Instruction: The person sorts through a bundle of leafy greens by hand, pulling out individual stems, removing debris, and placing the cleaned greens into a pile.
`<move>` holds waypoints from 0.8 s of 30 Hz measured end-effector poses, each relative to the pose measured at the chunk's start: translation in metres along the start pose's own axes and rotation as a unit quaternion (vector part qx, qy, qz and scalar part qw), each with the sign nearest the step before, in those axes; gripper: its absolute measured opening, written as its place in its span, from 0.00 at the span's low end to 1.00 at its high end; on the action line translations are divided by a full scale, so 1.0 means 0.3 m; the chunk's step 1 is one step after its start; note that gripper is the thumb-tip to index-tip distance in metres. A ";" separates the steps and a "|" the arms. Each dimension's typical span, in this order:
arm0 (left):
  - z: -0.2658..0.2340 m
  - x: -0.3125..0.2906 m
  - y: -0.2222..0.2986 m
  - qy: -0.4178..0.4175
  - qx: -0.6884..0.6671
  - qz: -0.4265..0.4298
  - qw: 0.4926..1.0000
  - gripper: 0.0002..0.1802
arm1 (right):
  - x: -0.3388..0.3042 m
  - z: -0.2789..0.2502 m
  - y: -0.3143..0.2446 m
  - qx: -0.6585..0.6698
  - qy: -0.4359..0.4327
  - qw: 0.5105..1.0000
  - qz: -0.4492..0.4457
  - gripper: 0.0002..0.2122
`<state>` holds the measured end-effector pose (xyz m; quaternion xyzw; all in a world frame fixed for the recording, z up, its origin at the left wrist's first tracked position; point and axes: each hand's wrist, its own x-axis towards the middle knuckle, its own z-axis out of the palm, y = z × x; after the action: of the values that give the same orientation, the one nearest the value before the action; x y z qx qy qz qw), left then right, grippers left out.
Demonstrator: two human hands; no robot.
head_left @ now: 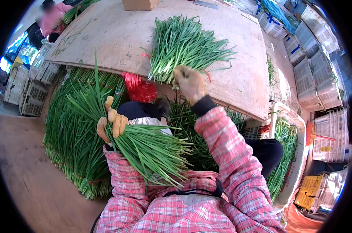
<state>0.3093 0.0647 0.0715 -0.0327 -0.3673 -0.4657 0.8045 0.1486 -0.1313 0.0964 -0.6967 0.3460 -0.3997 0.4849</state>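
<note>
My left hand (113, 121), in a tan glove, is wrapped round a thick bunch of garlic chives (152, 149) held over my lap. The cut ends point right, toward my body, and the leaf tips stick out up and left. On the board, a loose pile of garlic chives (187, 48) lies with its pale stem ends toward me. My right hand (189, 82), gloved too, is at those stem ends with its fingers closed on some stems; how many is hidden. Left of my knees, a big stack of garlic chives (77, 143) is tied in bundles with red bands.
A wooden board (238, 46) serves as the tabletop, with red ties (139, 87) hanging at its near edge. At right stands a white crate (300, 149) of chives. Stacked crates (312, 77) line the right side. Another person (53, 17) sits far left, near a cardboard box (140, 4).
</note>
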 end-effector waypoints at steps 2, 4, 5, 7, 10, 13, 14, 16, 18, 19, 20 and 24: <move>-0.024 -0.005 0.012 -0.036 -0.032 -0.001 0.999 0.33 | -0.093 -0.003 0.003 -0.033 -0.064 0.996 0.057 0.11; -0.097 0.026 0.024 -0.154 -0.055 -0.019 0.986 0.34 | -0.241 -0.013 0.043 -0.025 -0.106 0.994 -0.030 0.13; -0.120 0.035 0.021 -0.213 -0.068 -0.029 0.974 0.35 | -0.306 -0.048 0.001 0.060 -0.215 0.974 0.031 0.15; -0.081 0.023 0.005 -0.116 -0.035 0.009 0.993 0.20 | -0.449 -0.075 0.060 0.052 -0.324 0.945 0.014 0.22; -0.089 0.047 0.032 -0.187 -0.048 -0.012 0.981 0.19 | -0.614 -0.135 0.080 0.033 -0.388 0.916 0.101 0.24; -0.186 0.039 0.068 -0.267 -0.063 -0.003 0.962 0.34 | -0.713 -0.205 0.077 0.015 -0.292 0.947 0.131 0.17; -0.190 0.024 0.084 -0.257 -0.078 0.009 0.963 0.38 | -0.722 -0.241 0.061 -0.014 -0.281 0.936 0.212 0.11; -0.163 0.042 0.071 -0.294 -0.107 -0.002 0.950 0.27 | -0.742 -0.319 0.032 0.081 -0.177 0.950 0.243 0.07; -0.162 0.030 0.053 -0.259 -0.122 0.042 0.957 0.21 | -0.747 -0.395 0.054 0.059 -0.111 0.958 0.259 0.07; -0.157 0.017 0.048 -0.225 -0.101 0.064 0.967 0.10 | -0.744 -0.418 0.068 0.036 -0.105 0.960 0.257 0.07; -0.144 0.004 0.043 -0.197 -0.104 0.067 0.973 0.08 | -0.735 -0.429 0.067 0.014 -0.099 0.962 0.256 0.08; -0.123 -0.005 0.038 -0.146 -0.097 0.064 0.982 0.04 | -0.678 -0.332 -0.005 0.066 -0.168 0.983 0.022 0.17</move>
<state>0.3384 0.0578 0.0470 -0.2013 -0.4311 -0.4366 0.7636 -0.0300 0.0062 0.0738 -0.7131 0.2474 -0.2879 0.5894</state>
